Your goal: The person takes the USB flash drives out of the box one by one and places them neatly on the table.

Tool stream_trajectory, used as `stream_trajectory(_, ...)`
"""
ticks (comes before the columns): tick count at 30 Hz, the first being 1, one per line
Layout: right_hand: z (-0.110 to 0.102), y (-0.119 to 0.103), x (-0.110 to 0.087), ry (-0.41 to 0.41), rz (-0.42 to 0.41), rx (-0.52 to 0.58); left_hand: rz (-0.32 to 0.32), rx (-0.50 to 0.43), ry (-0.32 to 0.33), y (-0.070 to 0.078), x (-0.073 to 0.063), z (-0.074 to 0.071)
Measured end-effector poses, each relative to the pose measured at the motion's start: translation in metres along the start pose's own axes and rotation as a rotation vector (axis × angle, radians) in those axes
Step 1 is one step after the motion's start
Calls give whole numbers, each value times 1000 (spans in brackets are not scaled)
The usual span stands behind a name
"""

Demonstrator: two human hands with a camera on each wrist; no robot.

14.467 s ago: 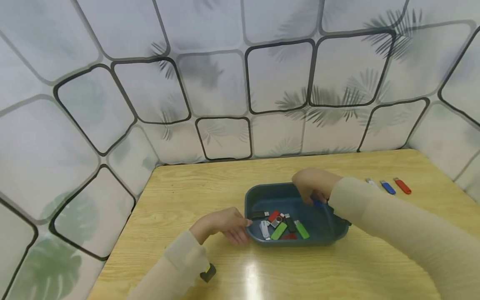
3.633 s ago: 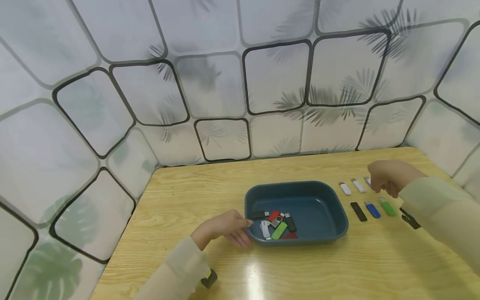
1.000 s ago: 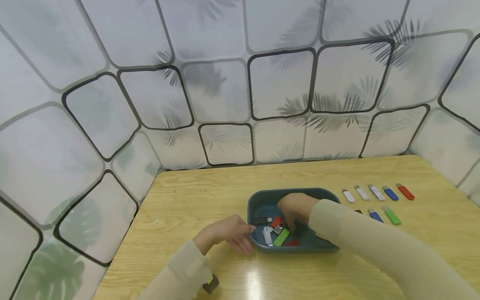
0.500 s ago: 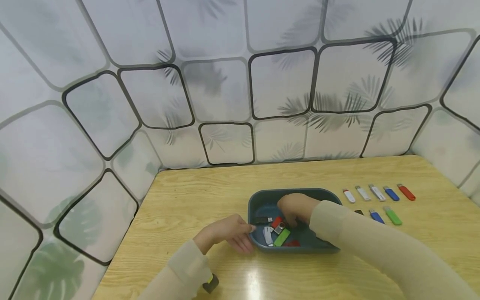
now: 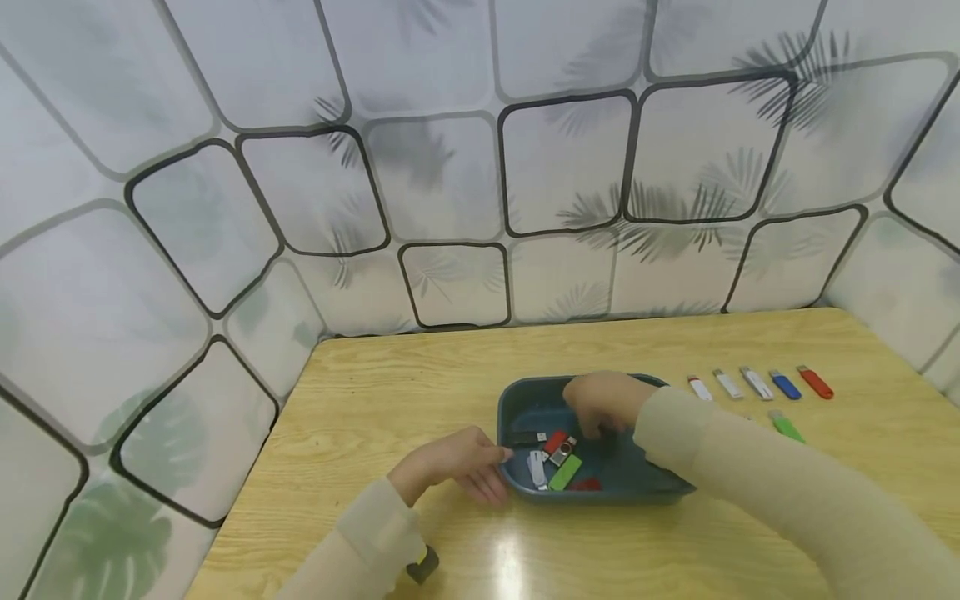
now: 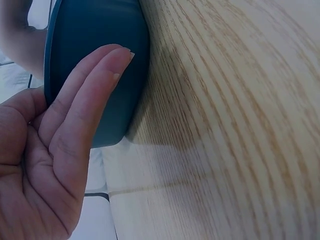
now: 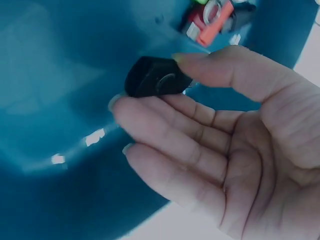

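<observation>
My right hand (image 5: 603, 404) is low inside the dark blue plastic bin (image 5: 540, 408). In the right wrist view its thumb and fingertips pinch a black USB stick (image 7: 157, 77) above the bin floor. My left hand (image 5: 459, 462) holds the bin's left end, thumb over the rim; in the left wrist view its fingers (image 6: 82, 110) lie nearly straight along the outer wall. At the bin's left side lie a black USB stick (image 5: 522, 438), a red one (image 5: 556, 442), a silver swivel one (image 5: 560, 453), a green one (image 5: 565, 473), white (image 5: 537, 471) and dark red (image 5: 587, 484).
On the wooden table (image 5: 405, 375), right of the bin, a back row of USB sticks holds white ones (image 5: 727, 385), a blue one (image 5: 785, 385) and a red one (image 5: 816, 382). A green one (image 5: 787, 427) lies in front; my right sleeve (image 5: 757, 454) covers part of that area.
My right hand has picked up the black USB stick and shifted slightly up and right. More USB sticks lie on the table than 14.5 seconds ago. The left hand stays at the bin.
</observation>
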State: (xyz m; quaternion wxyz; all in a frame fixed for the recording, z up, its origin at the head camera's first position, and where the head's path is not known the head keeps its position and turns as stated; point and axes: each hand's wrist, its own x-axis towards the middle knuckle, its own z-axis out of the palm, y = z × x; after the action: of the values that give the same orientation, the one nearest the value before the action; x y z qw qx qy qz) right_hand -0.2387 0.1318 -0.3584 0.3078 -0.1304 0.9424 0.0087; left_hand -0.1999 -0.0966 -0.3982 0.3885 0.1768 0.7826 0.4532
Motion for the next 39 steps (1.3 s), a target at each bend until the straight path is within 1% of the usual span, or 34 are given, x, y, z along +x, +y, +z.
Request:
stream_trajectory(3, -10, 2, -3, -30, 12, -10, -2, 0, 0, 0, 0, 0)
stream_trajectory(6, -18, 5, -6, -33, 9, -19, -3, 5, 1, 0, 0, -1)
stream_trajectory(10, -29, 12, -14, -7, -7, -44, 2, 22, 2, 1, 3, -2)
stream_trajectory(14, -37, 20, -27, 24, -27, -51, 9, 24, -7, 2, 8, -2)
stream_trajectory(20, -42, 36, -41, 66, -50, -31, 8, 18, -11, 3, 8, 0)
stream_trajectory(25, -40, 58, -49, 79, -40, 19, 13, 20, -10, 3, 6, -1)
stream_trajectory(32, -38, 95, -64, 90, -48, 137, -2, 10, 2, 3, 3, -1)
stream_trajectory(34, -36, 105, -67, 83, -32, 165, -5, 9, 6, 3, 1, -1)
stream_trajectory(39, -26, 133, -73, 49, 21, 166, -5, 10, 4, 1, -1, -1)
